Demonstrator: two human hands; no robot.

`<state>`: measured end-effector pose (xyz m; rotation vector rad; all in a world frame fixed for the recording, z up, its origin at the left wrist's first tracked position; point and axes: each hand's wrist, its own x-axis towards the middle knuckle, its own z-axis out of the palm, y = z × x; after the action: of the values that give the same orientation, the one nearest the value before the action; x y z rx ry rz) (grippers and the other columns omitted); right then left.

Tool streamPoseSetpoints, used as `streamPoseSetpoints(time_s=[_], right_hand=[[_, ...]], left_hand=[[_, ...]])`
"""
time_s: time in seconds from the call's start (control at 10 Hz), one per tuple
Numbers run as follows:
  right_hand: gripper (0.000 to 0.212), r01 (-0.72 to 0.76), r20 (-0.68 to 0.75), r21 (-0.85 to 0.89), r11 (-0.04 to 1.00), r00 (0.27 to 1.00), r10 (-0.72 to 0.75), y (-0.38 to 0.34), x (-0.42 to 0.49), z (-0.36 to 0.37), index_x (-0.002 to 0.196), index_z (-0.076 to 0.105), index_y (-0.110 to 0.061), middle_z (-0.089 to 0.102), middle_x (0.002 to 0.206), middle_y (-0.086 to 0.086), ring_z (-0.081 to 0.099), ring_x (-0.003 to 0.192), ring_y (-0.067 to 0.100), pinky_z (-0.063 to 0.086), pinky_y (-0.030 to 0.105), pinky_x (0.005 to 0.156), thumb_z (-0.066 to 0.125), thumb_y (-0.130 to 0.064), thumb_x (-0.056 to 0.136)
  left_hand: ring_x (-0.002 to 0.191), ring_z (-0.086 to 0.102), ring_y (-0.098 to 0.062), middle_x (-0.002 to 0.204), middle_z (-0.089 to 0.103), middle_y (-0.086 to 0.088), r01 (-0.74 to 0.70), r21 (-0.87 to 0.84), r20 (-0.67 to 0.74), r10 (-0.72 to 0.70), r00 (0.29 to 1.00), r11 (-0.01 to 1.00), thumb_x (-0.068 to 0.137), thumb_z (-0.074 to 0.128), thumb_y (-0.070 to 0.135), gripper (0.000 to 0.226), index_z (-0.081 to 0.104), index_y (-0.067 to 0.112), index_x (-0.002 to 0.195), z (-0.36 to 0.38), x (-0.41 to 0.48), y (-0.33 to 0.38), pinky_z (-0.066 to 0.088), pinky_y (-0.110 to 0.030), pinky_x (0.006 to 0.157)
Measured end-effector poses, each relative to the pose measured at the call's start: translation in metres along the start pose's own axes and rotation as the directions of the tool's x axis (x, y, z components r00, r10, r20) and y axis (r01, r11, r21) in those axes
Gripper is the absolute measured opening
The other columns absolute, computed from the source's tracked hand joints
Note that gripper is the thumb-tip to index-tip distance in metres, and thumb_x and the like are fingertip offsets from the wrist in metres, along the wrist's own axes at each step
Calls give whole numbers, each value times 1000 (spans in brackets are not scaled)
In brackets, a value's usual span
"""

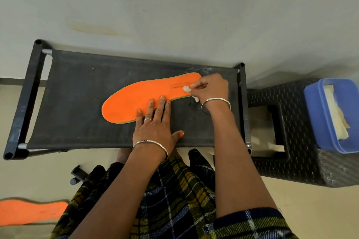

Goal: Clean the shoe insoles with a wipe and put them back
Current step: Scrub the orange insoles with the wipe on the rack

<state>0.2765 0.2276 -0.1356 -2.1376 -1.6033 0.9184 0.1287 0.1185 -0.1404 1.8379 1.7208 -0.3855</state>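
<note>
Lying flat on the black fabric counter (77, 87), the orange insole (136, 99) has its broad toe end to the left and its narrower end to the right. There the right hand (211, 89) pinches a crumpled white wipe (186, 89) against it, fingers curled round the wad. The left hand (155, 124) presses the insole's near edge with straight, spread fingers (thumb on the fabric). A second orange insole (29, 212) lies on the floor at lower left. To the right, a blue tub (314, 114) of pale sheets sits on a woven black stool (291, 141).
</note>
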Motion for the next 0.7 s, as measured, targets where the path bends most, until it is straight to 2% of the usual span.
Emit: streamPoseSetpoints(time_s=[0.1, 0.2, 0.3, 0.4, 0.5, 0.6, 0.7], right_hand=[[10, -73, -175, -90, 993, 983, 56, 3, 5, -3, 84, 80, -21, 76, 85, -1, 70, 84, 18, 58, 34, 84, 85, -22, 75], [9, -20, -175, -14, 1000, 984, 17, -1, 3, -7, 83, 79, -20, 75, 81, -2, 70, 77, 14, 58, 32, 80, 84, -19, 75], [16, 36, 25, 62, 997, 999, -38, -6, -4, -6, 81, 80, -17, 74, 77, -2, 69, 74, 11, 57, 26, 80, 88, -23, 70], [13, -16, -41, 30, 999, 999, 18, 0, 0, 0, 81, 80, -19, 75, 82, -3, 70, 81, 15, 57, 31, 84, 87, -24, 71], [6, -69, -235, -68, 995, 971, 51, 4, 5, -1, 81, 79, -23, 75, 85, -4, 70, 83, 16, 57, 33, 81, 81, -20, 78], [8, 14, -216, -17, 1000, 976, -18, 0, 4, 2, 80, 78, -22, 73, 81, -4, 68, 78, 13, 57, 34, 80, 80, -15, 77], [9, 212, 26, -18, 977, 977, -212, -18, -5, 17, 83, 80, -19, 75, 81, -4, 66, 73, 9, 55, 28, 81, 80, -14, 76]], left_hand=[[148, -24, -26, 157, -35, 3, -2, -6, -5, 2, 1000, 1000, 97, 27, 67, 90, -27, 20, 152, 0, 0, 0, -4, -52, 122], [148, -24, -26, 157, -36, 3, 0, -2, -6, 0, 1000, 1000, 97, 27, 67, 91, -28, 21, 152, 0, 0, 1, -4, -52, 122], [149, -24, -26, 157, -35, 3, 1, 1, -7, -1, 1000, 1000, 97, 28, 66, 91, -28, 21, 152, 0, 0, 0, -3, -52, 122], [149, -23, -26, 158, -35, 3, 0, -8, -8, 0, 1000, 1000, 97, 28, 66, 90, -27, 21, 152, 0, 0, 0, -4, -52, 122], [149, -24, -26, 157, -35, 3, -1, -8, -14, 0, 1000, 1000, 97, 28, 66, 90, -28, 20, 152, 1, 0, 0, -5, -52, 122], [148, -24, -26, 157, -36, 3, 1, -8, -14, -1, 1000, 1000, 97, 28, 66, 91, -28, 20, 151, 1, 0, 0, -4, -52, 122], [148, -26, -26, 157, -36, 3, 2, -1, -10, -2, 1000, 1000, 97, 26, 67, 90, -28, 20, 152, 1, 0, 1, -5, -52, 122]])
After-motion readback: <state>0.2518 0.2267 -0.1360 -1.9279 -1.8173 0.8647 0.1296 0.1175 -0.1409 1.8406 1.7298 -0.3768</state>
